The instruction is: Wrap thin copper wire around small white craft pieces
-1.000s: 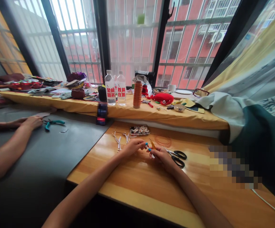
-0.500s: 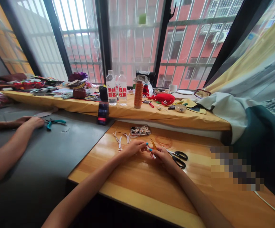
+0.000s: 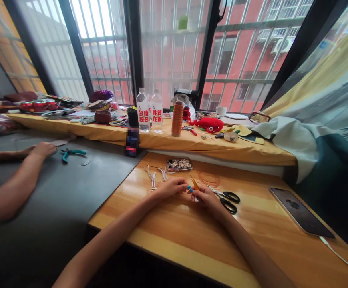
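My left hand and my right hand meet over the wooden table, fingertips pinched together around a small white piece. The white piece shows under the right fingertips; what the left fingertips grip is too small to make out. Gold tweezers stick up from the right hand. Just right of that hand lie black-handled scissors. Behind the hands are a coil of thin orange cord, a clear tray of small pieces and some white strips.
A phone with a white cable lies at the right. On the left, another person's hands rest near teal pliers on a grey table. Two bottles and an orange thread spool stand on the cloth-covered sill.
The view has shifted slightly, moving the scene a little rightward. My fingertips have moved closer together, with the left thumb or finger tucked against the right ones.
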Available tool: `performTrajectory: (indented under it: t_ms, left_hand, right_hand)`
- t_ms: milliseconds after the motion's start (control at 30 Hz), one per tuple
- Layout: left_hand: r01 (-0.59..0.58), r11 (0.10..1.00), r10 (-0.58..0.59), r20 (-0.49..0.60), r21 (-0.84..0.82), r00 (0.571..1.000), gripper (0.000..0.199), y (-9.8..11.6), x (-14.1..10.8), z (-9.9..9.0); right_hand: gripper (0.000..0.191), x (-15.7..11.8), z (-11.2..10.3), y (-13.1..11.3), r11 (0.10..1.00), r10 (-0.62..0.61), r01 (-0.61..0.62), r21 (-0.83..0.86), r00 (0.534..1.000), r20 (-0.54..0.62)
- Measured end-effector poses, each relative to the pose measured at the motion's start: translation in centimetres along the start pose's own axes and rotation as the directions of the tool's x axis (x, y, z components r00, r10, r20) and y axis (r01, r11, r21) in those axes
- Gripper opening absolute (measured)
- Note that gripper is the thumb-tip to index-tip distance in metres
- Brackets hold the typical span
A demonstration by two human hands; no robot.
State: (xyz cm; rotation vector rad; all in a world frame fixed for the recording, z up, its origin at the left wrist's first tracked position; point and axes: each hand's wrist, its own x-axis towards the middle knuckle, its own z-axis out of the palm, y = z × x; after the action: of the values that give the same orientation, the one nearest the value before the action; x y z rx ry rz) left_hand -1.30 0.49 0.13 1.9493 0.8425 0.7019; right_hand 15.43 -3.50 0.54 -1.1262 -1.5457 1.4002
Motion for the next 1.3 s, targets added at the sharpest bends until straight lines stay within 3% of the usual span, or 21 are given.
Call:
performTrajectory:
  t_ms: [400, 633, 800, 933, 1167, 1300]
  left_hand:
    - [-0.111, 0.979, 0.130, -0.102, 0.172, 0.986, 0.024, 1.04, -0.28, 0.24]
    - [-0.082, 0.986, 0.121, -0.278, 0.148, 0.953, 0.026, 0.74, 0.04, 0.12]
    - [-0.082, 0.996, 0.085, -0.176, 0.027, 0.981, 0.026, 0.36, 0.19, -0.20]
    - [-0.094, 0.995, 0.097, -0.126, 0.026, 0.987, 0.031, 0.22, 0.21, -0.40]
    - [-0.096, 0.953, 0.145, -0.156, 0.287, 0.977, 0.026, 0.38, -0.06, -0.43]
    - [-0.113, 0.930, 0.179, -0.164, 0.349, 0.970, 0.022, 0.38, -0.05, -0.47]
  right_hand:
    - [0.024, 0.01, 0.26, -0.31, 1.000, -0.004, 0.004, -0.021, 1.000, -0.002]
    - [0.034, -0.18, 0.55, -0.26, 0.999, -0.032, 0.034, 0.009, 0.993, -0.115]
    - [0.028, 0.07, 0.47, 0.12, 0.999, -0.030, 0.033, 0.016, 0.989, -0.142]
    - [0.029, 0.03, 0.44, -0.03, 1.000, -0.022, 0.023, 0.004, 0.992, -0.125]
    - [0.025, 0.05, 0.28, -0.06, 0.998, 0.008, -0.010, -0.060, 0.999, -0.033]
    - [0.022, 0.07, 0.25, 0.02, 0.995, 0.028, -0.028, -0.093, 1.000, 0.001]
